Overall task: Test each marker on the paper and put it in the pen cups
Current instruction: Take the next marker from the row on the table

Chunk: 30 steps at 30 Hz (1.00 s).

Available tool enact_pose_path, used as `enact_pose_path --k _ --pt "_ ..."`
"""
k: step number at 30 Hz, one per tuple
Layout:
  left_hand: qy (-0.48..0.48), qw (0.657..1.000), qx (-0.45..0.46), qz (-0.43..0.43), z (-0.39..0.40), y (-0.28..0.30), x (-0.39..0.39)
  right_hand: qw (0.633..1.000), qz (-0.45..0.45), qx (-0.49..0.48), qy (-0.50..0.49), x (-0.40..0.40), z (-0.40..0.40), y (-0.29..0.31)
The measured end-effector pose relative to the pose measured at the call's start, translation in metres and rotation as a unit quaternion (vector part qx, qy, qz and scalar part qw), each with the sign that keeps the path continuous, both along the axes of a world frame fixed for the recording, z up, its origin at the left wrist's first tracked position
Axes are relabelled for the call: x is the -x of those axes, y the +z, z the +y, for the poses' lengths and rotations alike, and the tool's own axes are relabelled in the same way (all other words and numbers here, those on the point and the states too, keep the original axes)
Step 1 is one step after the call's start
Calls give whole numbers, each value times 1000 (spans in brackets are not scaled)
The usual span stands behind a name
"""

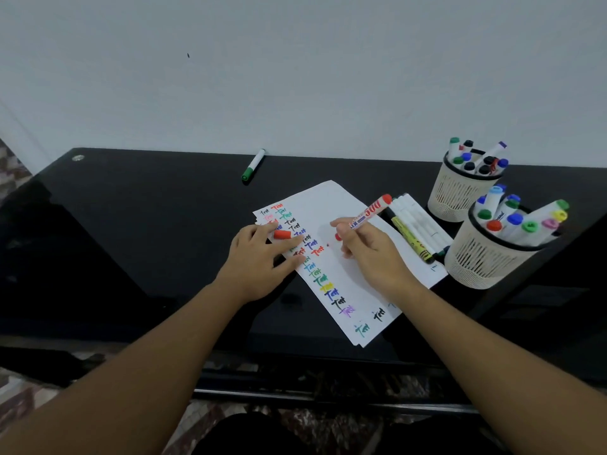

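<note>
Two hands are over the paper (345, 257) right now, and it's the right hand (371, 254) doing the work: its grip is curled round a red marker (369, 213), pinching the barrel low down, with the tip on the sheet at a fresh red mark and the red tail end tilted up and away to the far right. The left hand (259, 257) lies on the left edge of the paper, fingers spread and fairly straight, and a red cap (281, 234) is tucked between those fingers, resting against the sheet. Down the paper's left side runs a column of small scrawls in many colours, with a few more at the near edge. On the paper's right part, just beside the writing hand, lies a small bunch of markers (415, 226), white barrels and one yellow one, side by side. Right of that stand two cream mesh pen cups, the near cup (486, 257) and the far cup (460, 192), both full of capped markers and almost touching each other. Well apart, at the far edge of the black worktop (131, 241) against the pale wall, a green marker (253, 165) lies alone, cap on.
</note>
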<state>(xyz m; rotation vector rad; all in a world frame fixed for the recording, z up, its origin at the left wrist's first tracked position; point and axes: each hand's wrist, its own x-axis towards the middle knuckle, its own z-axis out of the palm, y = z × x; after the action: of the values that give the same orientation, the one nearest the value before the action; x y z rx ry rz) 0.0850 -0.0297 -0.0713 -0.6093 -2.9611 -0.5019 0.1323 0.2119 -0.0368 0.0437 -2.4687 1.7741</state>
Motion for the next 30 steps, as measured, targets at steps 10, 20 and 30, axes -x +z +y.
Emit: enact_pose_path --k 10,20,30 --pt "8 1000 1 22 2 -1 -1 998 -19 -52 -11 -10 -1 -7" --pt "15 1000 -5 19 3 -2 0 996 -23 -79 25 -10 -3 -7" --pt "15 1000 -4 25 3 -2 0 994 -30 -98 36 -9 -3 -7"
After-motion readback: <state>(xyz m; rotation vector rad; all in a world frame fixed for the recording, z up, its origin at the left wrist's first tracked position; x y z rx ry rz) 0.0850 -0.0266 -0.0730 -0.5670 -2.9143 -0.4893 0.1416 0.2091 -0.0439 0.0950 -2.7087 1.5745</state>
